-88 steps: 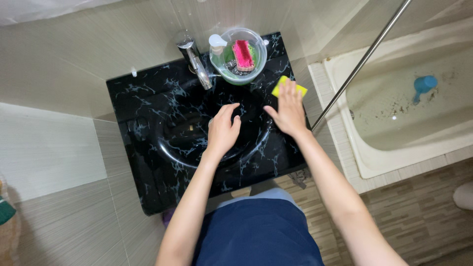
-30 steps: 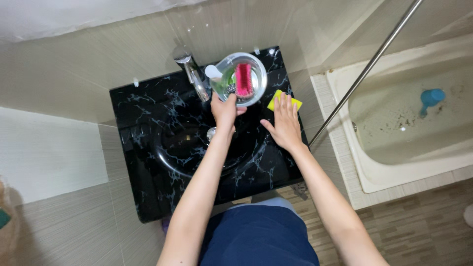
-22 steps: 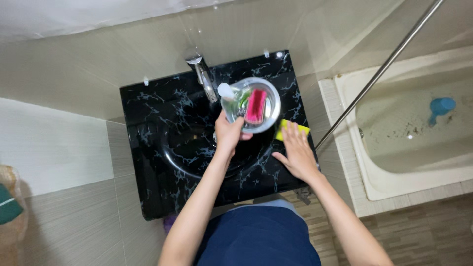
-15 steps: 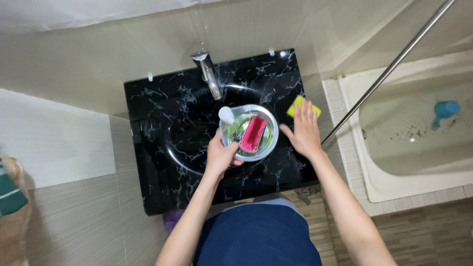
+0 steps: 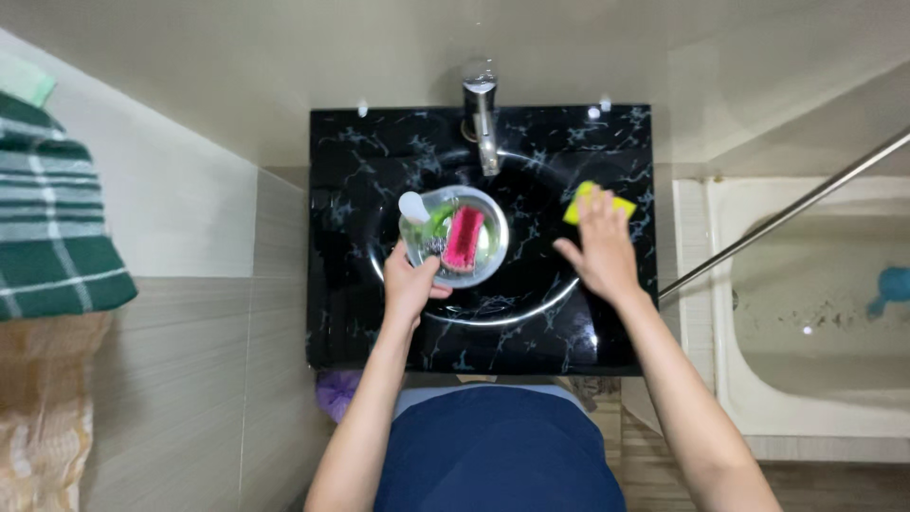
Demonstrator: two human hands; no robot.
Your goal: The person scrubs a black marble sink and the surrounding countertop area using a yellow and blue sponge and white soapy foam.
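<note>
My left hand (image 5: 409,283) grips the near rim of a clear round bowl (image 5: 483,260) held over the basin of a black marble-pattern sink (image 5: 370,313). Inside the bowl lie a pink brush (image 5: 464,238), a small white-capped bottle (image 5: 415,208) and something green. My right hand (image 5: 599,250) rests flat on the sink's right side, fingers spread, covering part of a yellow sponge (image 5: 580,201). A chrome tap (image 5: 483,121) stands at the back of the sink, just beyond the bowl.
A white bathtub (image 5: 806,313) lies to the right, with a blue object (image 5: 892,286) in it and a metal rail (image 5: 787,210) crossing above. Tiled wall and floor lie to the left, with a green striped cloth (image 5: 52,237) at the left edge.
My left hand took the bowl from the sink's back right corner and drew it over the basin. My right hand stayed on the yellow sponge. The view shifted.
</note>
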